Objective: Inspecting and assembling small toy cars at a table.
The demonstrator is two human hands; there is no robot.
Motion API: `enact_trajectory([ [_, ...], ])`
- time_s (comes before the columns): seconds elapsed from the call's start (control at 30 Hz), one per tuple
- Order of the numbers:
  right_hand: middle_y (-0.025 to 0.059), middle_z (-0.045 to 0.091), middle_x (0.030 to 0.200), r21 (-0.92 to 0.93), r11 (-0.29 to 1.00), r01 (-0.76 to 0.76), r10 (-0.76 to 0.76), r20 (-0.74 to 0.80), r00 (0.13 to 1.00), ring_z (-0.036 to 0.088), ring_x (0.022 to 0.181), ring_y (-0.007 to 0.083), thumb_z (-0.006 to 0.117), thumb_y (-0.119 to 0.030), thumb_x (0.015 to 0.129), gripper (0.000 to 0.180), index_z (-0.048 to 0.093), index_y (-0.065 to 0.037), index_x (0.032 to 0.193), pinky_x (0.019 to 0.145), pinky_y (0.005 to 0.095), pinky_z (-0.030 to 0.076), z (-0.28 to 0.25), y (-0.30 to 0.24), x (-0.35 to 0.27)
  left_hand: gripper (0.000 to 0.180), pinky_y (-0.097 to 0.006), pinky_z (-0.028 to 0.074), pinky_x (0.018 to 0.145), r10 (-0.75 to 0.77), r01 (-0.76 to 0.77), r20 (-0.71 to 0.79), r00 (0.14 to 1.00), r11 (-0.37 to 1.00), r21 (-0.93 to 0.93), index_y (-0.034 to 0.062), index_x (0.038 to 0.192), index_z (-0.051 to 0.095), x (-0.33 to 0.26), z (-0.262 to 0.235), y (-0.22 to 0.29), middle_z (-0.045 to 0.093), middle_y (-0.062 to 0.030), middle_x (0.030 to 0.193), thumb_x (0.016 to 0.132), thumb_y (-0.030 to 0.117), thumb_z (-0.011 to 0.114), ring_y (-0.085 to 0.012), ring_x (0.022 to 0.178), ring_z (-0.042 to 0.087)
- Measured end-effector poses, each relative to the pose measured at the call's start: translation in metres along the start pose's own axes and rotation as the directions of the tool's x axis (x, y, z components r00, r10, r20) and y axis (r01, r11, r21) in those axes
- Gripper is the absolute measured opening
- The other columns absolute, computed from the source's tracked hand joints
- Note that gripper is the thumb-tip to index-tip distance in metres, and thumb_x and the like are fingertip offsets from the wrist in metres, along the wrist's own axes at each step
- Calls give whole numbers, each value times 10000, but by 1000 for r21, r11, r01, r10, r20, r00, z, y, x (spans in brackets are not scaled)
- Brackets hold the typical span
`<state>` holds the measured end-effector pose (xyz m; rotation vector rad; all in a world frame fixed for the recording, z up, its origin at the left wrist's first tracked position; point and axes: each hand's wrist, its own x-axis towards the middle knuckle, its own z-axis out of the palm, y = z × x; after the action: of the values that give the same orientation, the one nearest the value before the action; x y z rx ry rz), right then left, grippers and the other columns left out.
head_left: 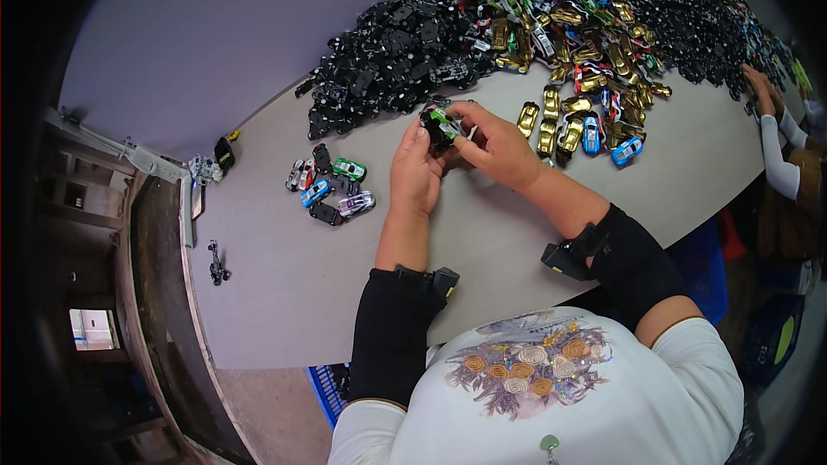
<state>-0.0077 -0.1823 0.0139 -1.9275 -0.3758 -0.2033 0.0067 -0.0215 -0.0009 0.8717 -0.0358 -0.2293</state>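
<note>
Here, fingers: left hand (pixel 415 159) and right hand (pixel 500 148) both pinching a black-and-green toy car (pixel 443 130) above the table (pixel 482 245).
Table: grey; black chassis (pixel 388 56) and coloured cars (pixel 573 30) heaped beside the pale wall (pixel 215 43).
Room: co-worker's hands (pixel 760 88) far right; blue basket (pixel 321 393) below the near edge.

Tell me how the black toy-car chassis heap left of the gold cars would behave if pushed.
The chassis heap would likely spread rather than slide whole, being many separate pieces. Its piled, uneven surface suggests some may tumble. Each looks hard-edged, so probably stiff.
</note>
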Motion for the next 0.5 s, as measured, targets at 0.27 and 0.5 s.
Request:
enact_trajectory([
  [0.27, 53, 601, 908, -76, 994, 80, -83, -37, 996, 570, 643, 104, 613, -111, 866, 388, 529, -94, 1244, 607, 255, 484, 0, 1, -3, 350, -358, 536, 882, -13, 9, 41, 999, 994, 105, 90, 1357, 450, -4, 7, 3, 567, -92, 1229, 1011, 144, 442, -205, 1076, 591],
  [0.5, 54, 600, 904, -26, 997, 72, -73, -17, 997, 549, 633, 108, 609, -102, 866, 392, 530, -89, 1249, 599, 256, 475, 1, 2, 1, 338, -333, 542, 853, 0, 4, -24, 1000, 982, 187, 93, 1301, 488, -3, 1, 2, 584, -59, 1152, 969, 128, 540, -164, 1019, 593],
])
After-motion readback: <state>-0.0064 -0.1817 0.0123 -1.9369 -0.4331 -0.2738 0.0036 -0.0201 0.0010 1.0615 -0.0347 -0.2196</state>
